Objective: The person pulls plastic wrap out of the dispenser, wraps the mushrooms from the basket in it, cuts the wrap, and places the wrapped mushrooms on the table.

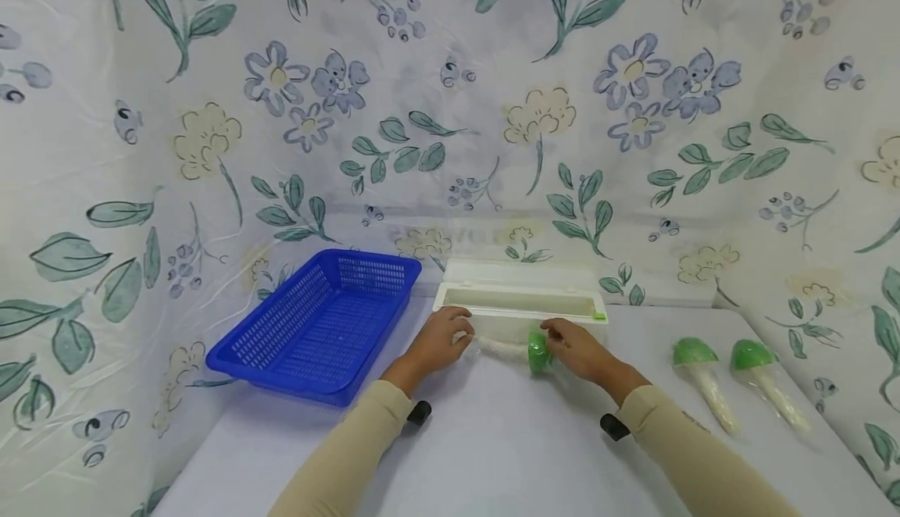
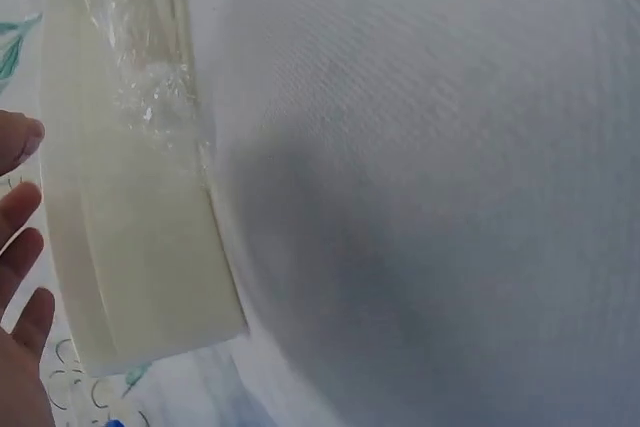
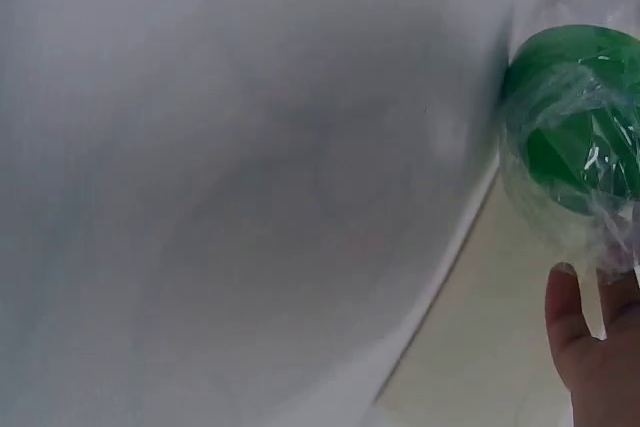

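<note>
A mushroom-shaped item in clear plastic wrap, with a green domed cap (image 1: 539, 351) and a pale stem (image 1: 501, 347), lies sideways before a long white box (image 1: 520, 320) whose lid stands raised. My left hand (image 1: 441, 339) is at the box's left front, by the stem end. In the left wrist view its fingers (image 2: 20, 257) are spread apart with nothing between them. My right hand (image 1: 578, 349) is beside the cap. The right wrist view shows its fairly straight fingertips (image 3: 565, 292) at the crinkled wrap below the green cap (image 3: 575, 137); the other fingers are out of frame.
A blue perforated plastic basket (image 1: 337, 392) stands on the left of the white-covered table (image 1: 492, 462). Two more wrapped green-capped items (image 1: 696, 351) lie at the right. A floral-patterned sheet (image 1: 450, 111) hangs behind and along the sides.
</note>
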`<state>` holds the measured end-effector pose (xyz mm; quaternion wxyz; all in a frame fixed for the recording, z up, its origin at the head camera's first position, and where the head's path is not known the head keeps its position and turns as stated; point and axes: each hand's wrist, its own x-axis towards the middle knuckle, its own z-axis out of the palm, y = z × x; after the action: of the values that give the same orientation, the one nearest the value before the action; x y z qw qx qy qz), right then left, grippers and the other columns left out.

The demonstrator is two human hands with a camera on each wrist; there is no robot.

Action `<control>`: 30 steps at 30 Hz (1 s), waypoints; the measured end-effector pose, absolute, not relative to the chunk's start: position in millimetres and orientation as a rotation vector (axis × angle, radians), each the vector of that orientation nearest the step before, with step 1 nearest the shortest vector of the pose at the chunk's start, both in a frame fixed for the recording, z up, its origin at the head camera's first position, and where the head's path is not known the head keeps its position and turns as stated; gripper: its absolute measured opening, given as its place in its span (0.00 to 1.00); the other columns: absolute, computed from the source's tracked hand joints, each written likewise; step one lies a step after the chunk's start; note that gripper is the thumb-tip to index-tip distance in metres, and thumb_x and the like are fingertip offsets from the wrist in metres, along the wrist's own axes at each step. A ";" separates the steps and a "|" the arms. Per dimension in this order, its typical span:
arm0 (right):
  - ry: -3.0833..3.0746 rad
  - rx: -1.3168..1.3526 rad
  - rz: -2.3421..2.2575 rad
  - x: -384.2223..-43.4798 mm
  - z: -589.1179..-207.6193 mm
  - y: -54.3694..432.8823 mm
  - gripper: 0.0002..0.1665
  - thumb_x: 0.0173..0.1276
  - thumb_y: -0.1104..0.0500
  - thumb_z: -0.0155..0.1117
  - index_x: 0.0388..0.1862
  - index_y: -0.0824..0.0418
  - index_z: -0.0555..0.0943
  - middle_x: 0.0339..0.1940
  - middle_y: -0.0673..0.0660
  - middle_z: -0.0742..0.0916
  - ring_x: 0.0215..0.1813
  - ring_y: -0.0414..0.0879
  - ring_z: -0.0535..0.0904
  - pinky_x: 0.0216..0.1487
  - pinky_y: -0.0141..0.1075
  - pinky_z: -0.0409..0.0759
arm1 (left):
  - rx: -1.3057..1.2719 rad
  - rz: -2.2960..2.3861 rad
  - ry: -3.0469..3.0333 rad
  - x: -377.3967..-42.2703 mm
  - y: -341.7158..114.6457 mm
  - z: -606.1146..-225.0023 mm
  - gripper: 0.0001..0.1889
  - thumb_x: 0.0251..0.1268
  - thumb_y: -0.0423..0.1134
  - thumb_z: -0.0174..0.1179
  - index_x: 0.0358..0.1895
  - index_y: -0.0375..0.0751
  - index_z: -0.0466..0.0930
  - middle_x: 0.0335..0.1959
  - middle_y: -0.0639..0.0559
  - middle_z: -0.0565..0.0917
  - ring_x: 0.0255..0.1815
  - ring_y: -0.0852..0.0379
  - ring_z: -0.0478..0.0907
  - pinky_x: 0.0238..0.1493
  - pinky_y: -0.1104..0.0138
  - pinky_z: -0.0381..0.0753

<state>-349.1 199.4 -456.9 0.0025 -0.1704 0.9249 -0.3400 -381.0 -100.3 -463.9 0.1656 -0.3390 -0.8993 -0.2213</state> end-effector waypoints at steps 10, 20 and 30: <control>2.962 -0.499 -1.147 -351.5 -468.5 186.9 0.29 0.61 0.52 0.72 0.58 0.64 0.78 0.38 0.50 0.80 0.42 0.46 0.74 0.45 0.43 0.75 | -1.011 -0.650 -2.605 -370.5 -91.6 -461.4 0.03 0.68 0.36 0.60 0.38 0.43 0.83 0.38 0.56 0.82 0.41 0.58 0.79 0.45 0.64 0.78; 2.989 -0.485 -1.055 -352.5 -468.9 187.4 0.17 0.68 0.54 0.65 0.51 0.62 0.81 0.25 0.50 0.75 0.29 0.44 0.70 0.29 0.37 0.70 | -1.255 -0.242 -2.652 -363.9 -66.5 -471.7 0.03 0.66 0.37 0.62 0.35 0.48 0.85 0.30 0.60 0.80 0.30 0.64 0.75 0.35 0.69 0.76; 2.940 -0.513 -1.001 -354.3 -466.4 186.1 0.06 0.72 0.58 0.60 0.35 0.59 0.74 0.28 0.53 0.75 0.33 0.46 0.71 0.35 0.40 0.70 | -1.101 -0.717 -2.937 -374.3 -54.6 -465.0 0.08 0.71 0.31 0.51 0.50 0.41 0.74 0.41 0.48 0.83 0.40 0.56 0.78 0.43 0.62 0.77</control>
<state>-354.3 186.1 -466.4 -0.0031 -0.1630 0.9340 -0.3179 -374.3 -54.6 -465.0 -0.0378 -0.3420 -0.9121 -0.2228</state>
